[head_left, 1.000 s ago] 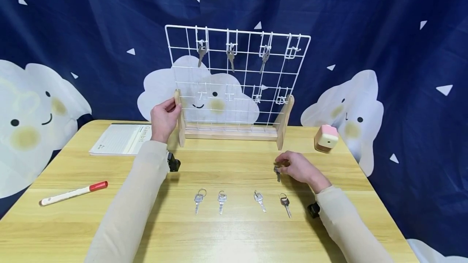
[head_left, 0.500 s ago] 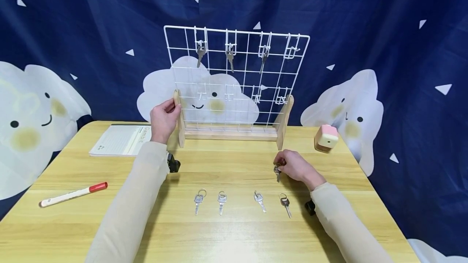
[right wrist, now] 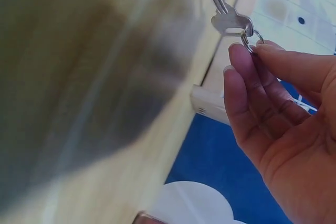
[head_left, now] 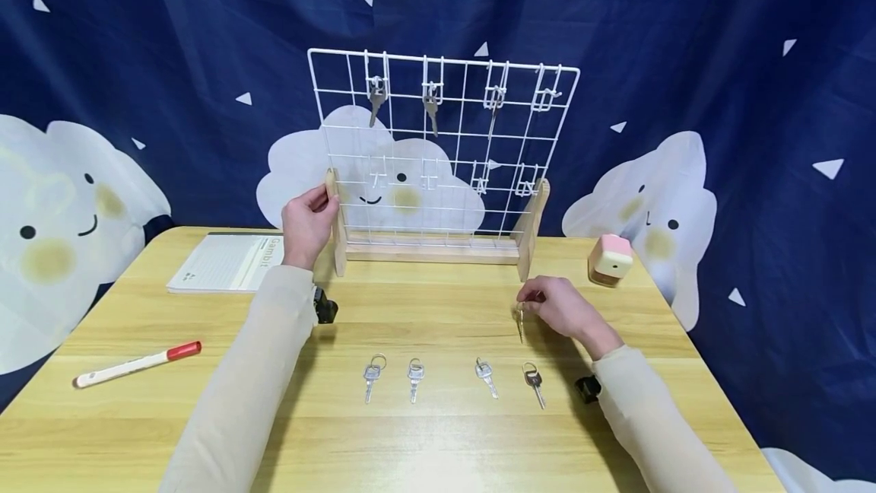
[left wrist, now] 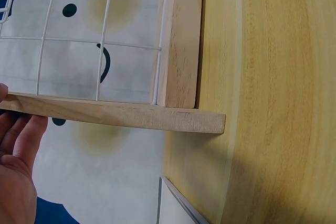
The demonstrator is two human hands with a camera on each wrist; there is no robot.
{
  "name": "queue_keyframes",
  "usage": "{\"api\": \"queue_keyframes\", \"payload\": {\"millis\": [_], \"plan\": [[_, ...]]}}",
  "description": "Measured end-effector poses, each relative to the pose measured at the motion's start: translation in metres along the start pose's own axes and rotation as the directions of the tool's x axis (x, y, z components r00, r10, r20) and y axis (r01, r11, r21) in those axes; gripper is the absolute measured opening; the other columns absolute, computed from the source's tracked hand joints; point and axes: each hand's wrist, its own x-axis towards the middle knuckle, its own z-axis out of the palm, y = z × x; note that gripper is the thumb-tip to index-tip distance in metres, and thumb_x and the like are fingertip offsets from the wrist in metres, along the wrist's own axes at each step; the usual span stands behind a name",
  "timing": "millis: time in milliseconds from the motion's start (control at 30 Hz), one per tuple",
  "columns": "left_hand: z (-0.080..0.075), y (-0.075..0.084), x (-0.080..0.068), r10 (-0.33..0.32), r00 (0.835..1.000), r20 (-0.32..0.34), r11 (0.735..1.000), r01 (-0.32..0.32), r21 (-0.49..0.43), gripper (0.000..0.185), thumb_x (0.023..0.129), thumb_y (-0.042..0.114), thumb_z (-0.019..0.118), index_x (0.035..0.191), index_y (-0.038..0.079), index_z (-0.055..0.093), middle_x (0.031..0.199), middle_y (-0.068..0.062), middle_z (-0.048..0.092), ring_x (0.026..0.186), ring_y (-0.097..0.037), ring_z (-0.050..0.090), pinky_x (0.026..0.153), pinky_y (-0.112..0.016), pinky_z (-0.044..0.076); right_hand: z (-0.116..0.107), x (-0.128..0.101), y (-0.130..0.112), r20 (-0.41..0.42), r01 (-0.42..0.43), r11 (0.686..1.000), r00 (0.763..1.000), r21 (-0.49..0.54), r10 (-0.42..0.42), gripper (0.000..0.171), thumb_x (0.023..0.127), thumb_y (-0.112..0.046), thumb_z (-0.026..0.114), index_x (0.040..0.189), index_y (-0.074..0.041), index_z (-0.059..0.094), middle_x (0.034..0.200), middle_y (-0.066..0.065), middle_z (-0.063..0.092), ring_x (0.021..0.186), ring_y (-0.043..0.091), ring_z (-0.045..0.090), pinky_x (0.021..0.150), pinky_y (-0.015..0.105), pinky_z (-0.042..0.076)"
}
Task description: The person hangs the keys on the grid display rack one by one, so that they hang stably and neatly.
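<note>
My right hand [head_left: 563, 309] pinches the ring of a key [right wrist: 229, 20] between thumb and fingers, above the table; the key dangles blade down in the head view. My left hand [head_left: 309, 225] grips the left wooden upright [left wrist: 121, 117] of a white wire grid rack [head_left: 448, 131], thumb on one side and fingers on the other. Three keys hang from top-row hooks: a left key [head_left: 376, 100], a middle key [head_left: 431, 109] and a right key [head_left: 494, 101], seen nearly edge-on. The top-right hook [head_left: 545, 97] and the lower hooks bear no keys.
Several keys lie in a row on the table [head_left: 308, 440], among them a dark-headed key [head_left: 534, 383] at the right end. A notepad [head_left: 226, 262] and a red-capped marker [head_left: 137, 364] lie at left. A pink and cream sharpener-like box [head_left: 610, 259] stands at right.
The key in my right hand has turned from face-on to nearly edge-on, while that hand shifted only slightly. The rightmost hanging key has swivelled. My left hand stays on the upright.
</note>
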Motion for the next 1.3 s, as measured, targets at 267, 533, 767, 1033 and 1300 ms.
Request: {"api": "queue_keyframes", "payload": {"millis": [267, 533, 767, 1033, 1300], "plan": [[0.0, 0.0, 0.0, -0.003, 1.0, 0.001, 1.0, 0.003, 0.002, 0.036, 0.094, 0.01, 0.064, 0.127, -0.003, 0.063, 0.121, -0.02, 0.064, 0.111, -0.025, 0.064, 0.091, -0.024, 0.053, -0.011, 0.002, -0.01, -0.055, 0.049, 0.998, 0.997, 0.037, -0.047, 0.01, 0.086, 0.004, 0.067, 0.093, -0.001, 0.072, 0.084, 0.007, 0.067, 0.076, 0.015, 0.061, 0.07, 0.032, 0.055], [0.0, -0.001, -0.001, -0.001, 1.0, -0.006, 1.0, 0.001, 0.007, 0.035, 0.094, 0.01, 0.064, 0.127, -0.003, 0.063, 0.121, -0.019, 0.064, 0.111, -0.024, 0.064, 0.091, -0.024, 0.052, -0.027, 0.01, -0.022, -0.13, 0.077, 0.996, 0.989, 0.045, -0.071, 0.009, 0.087, 0.003, 0.069, 0.093, -0.001, 0.072, 0.085, 0.01, 0.068, 0.075, 0.017, 0.062, 0.068, 0.033, 0.056], [0.0, 0.0, -0.002, -0.002, 1.0, -0.011, 1.0, 0.002, 0.004, 0.035, 0.094, 0.01, 0.064, 0.127, -0.003, 0.063, 0.121, -0.019, 0.064, 0.111, -0.024, 0.064, 0.091, -0.024, 0.052, -0.044, 0.015, -0.031, -0.166, 0.043, 0.996, 0.986, 0.073, -0.031, 0.009, 0.088, 0.003, 0.069, 0.094, -0.002, 0.073, 0.088, 0.009, 0.067, 0.079, 0.021, 0.064, 0.069, 0.034, 0.056], [0.0, -0.001, -0.001, 0.004, 1.0, -0.01, 1.0, -0.004, -0.005, 0.035, 0.094, 0.009, 0.064, 0.127, -0.004, 0.063, 0.121, -0.02, 0.064, 0.111, -0.025, 0.063, 0.092, -0.025, 0.052, -0.067, 0.021, -0.044, -0.223, 0.029, 0.995, 0.975, 0.096, -0.007, 0.008, 0.09, 0.003, 0.067, 0.095, -0.001, 0.072, 0.093, 0.008, 0.066, 0.082, 0.023, 0.064, 0.069, 0.032, 0.054], [0.001, -0.001, -0.001, 0.002, 1.0, -0.009, 1.0, -0.002, -0.001, 0.035, 0.094, 0.01, 0.064, 0.126, -0.003, 0.063, 0.12, -0.02, 0.065, 0.111, -0.025, 0.064, 0.092, -0.025, 0.053, -0.084, 0.028, -0.055, -0.265, 0.058, 0.988, 0.964, 0.142, -0.019, 0.01, 0.091, 0.007, 0.063, 0.097, 0.003, 0.071, 0.092, 0.013, 0.066, 0.079, 0.027, 0.065, 0.064, 0.026, 0.056]]}}
